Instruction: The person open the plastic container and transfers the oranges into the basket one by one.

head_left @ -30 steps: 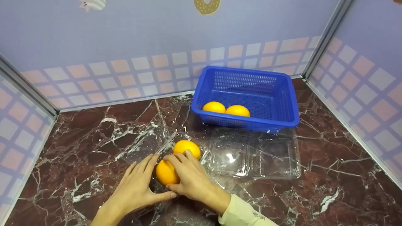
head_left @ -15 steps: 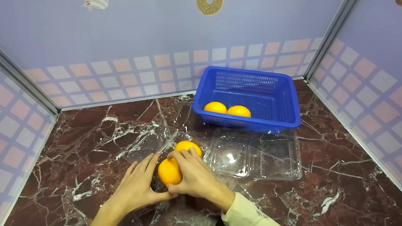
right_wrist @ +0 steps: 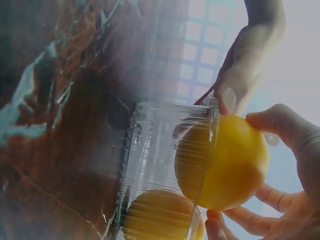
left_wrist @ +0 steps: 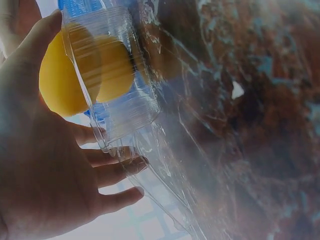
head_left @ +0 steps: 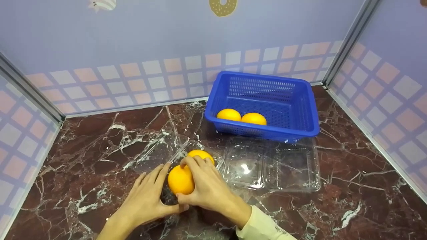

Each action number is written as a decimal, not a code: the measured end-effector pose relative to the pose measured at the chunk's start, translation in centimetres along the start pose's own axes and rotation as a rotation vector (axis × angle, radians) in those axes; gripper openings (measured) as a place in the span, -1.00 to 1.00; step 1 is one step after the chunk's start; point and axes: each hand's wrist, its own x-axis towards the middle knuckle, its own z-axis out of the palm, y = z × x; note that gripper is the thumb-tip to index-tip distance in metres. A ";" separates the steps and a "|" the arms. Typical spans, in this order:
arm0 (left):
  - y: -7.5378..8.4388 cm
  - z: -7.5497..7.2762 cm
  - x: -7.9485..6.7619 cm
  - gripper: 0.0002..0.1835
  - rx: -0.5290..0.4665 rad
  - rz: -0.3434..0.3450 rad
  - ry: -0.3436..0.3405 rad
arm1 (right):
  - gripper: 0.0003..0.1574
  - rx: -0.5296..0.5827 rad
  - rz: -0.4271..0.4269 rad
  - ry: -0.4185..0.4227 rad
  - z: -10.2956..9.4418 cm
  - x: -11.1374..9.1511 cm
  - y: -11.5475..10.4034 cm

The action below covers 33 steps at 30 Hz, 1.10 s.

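In the head view my right hand (head_left: pixel 208 186) grips an orange (head_left: pixel 180 180), thumb on its near side and fingers curled over its far side. From the right wrist view, this orange (right_wrist: pixel 227 165) sits partly inside a clear plastic clamshell box (right_wrist: pixel 165 130), bulging past its rim. A second orange (head_left: pixel 201 155) lies lower in the same box, beyond the first and partly hidden by my fingers. My left hand (head_left: pixel 146 196) spreads along the box's left and near sides. Its fingers are fairly straight by the hinge edge, and its thumb lies at the near rim (left_wrist: pixel 67 30).
A blue basket (head_left: pixel 263 130) with two oranges (head_left: pixel 229 114) at its front left stands at the back right. Before it lies another clear plastic clamshell (head_left: pixel 297 170), opened flat. The first box's lid (head_left: pixel 156 155) spreads to the left. Patterned panels enclose the marble-look tabletop (head_left: pixel 100 160).
My right hand and its orange have shifted slightly away from me and to the right, hiding more of the second orange. My left hand stays at the box.
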 end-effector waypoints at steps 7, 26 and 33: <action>0.0 0.0 -0.1 0.44 -0.007 -0.012 -0.029 | -0.22 0.044 -0.013 -0.001 -0.2 -0.2 -0.1; 0.0 -0.4 0.1 0.43 -0.010 -0.007 -0.047 | -0.16 0.055 -0.048 0.008 -0.3 -0.1 0.2; 0.3 -0.9 0.4 0.47 0.005 -0.027 -0.070 | -0.16 0.034 -0.085 0.030 -1.6 0.5 0.1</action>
